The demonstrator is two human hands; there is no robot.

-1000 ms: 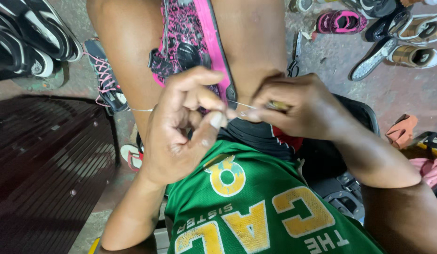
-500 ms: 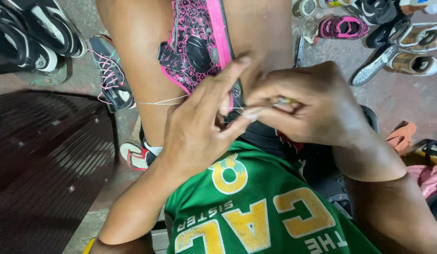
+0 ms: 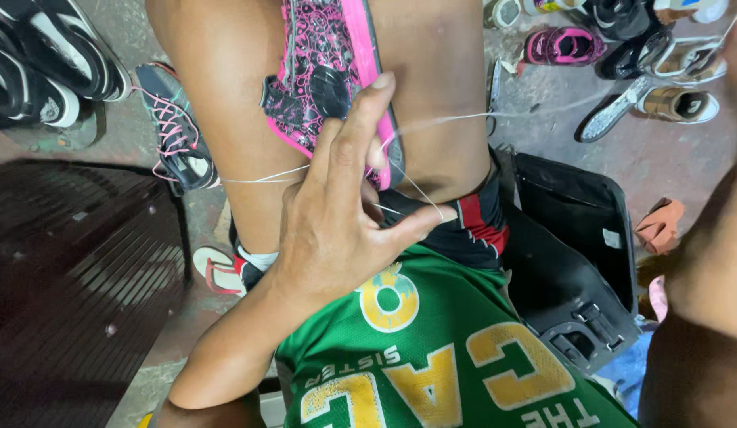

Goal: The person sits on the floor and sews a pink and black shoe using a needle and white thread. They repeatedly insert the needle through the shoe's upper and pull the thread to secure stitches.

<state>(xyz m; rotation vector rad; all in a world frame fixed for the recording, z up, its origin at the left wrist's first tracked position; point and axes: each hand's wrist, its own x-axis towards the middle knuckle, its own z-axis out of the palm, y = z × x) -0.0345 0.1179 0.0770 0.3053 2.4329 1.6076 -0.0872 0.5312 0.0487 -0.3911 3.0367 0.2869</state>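
Thread [image 3: 432, 120] now runs taut across your knees: your right arm [image 3: 709, 261] has swung out to the frame's right edge since half a second ago, its hand out of view, so its grip cannot be told. That reads as a stitch being pulled through. Your left hand [image 3: 336, 214] has spread open, fingers splayed, steadying the pink-and-black shoe [image 3: 325, 79] between your legs, thread crossing its fingers. Free room lies rightward, above the black case [image 3: 574, 238]; shoes [image 3: 670, 87] crowd the floor's far right corner.
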